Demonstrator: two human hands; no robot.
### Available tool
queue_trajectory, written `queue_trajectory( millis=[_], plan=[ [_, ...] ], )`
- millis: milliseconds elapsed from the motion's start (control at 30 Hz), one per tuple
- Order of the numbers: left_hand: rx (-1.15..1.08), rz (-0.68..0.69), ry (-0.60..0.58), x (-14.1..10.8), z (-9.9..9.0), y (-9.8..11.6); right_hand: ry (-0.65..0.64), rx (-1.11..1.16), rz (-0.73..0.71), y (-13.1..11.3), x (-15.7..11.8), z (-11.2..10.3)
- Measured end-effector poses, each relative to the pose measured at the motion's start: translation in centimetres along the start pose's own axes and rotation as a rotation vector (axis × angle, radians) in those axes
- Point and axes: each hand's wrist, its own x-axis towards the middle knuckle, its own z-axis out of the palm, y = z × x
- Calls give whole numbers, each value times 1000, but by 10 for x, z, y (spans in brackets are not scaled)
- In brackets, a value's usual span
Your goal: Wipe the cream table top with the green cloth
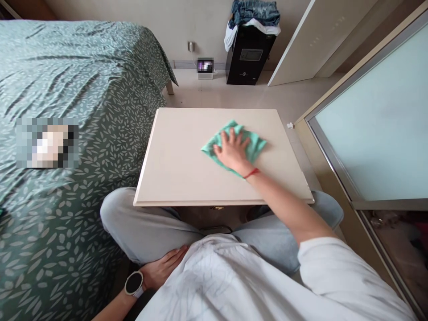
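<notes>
A green cloth [257, 143] lies spread on the pale tabletop [180, 156], right of its middle. My right hand [232, 150] presses flat on the cloth with its fingers spread, and a red string circles that wrist. Down at my lap, my left hand [163, 267] rests on my left thigh, fingers stretched out and holding nothing. A round watch [134, 283] sits on the left wrist. Part of the left hand is covered by my white shirt.
On the left stands a bed [110, 107] with a green leaf-patterned sheet. Beyond the table, a black cabinet [247, 67] carries folded jeans [256, 12]. A small screen device [205, 69] stands by the wall. Frosted sliding panels [377, 116] flank the right side.
</notes>
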Motion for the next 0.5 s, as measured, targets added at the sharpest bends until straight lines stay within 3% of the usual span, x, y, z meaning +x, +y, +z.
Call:
queue_trajectory(
  millis=[167, 267, 367, 500],
  plan=[
    [-6, 3, -22, 6, -10, -1, -119, 74, -404, -142, 20, 8],
    [-7, -7, -3, 10, -16, -1, -169, 61, -639, -199, 15, 12],
    [3, -16, 1, 11, -20, -1, -224, 33, -845, -223, 13, 11],
    [-10, -23, -49, 5, -15, 0, -242, 67, -835, -206, 26, 3]
  ],
)
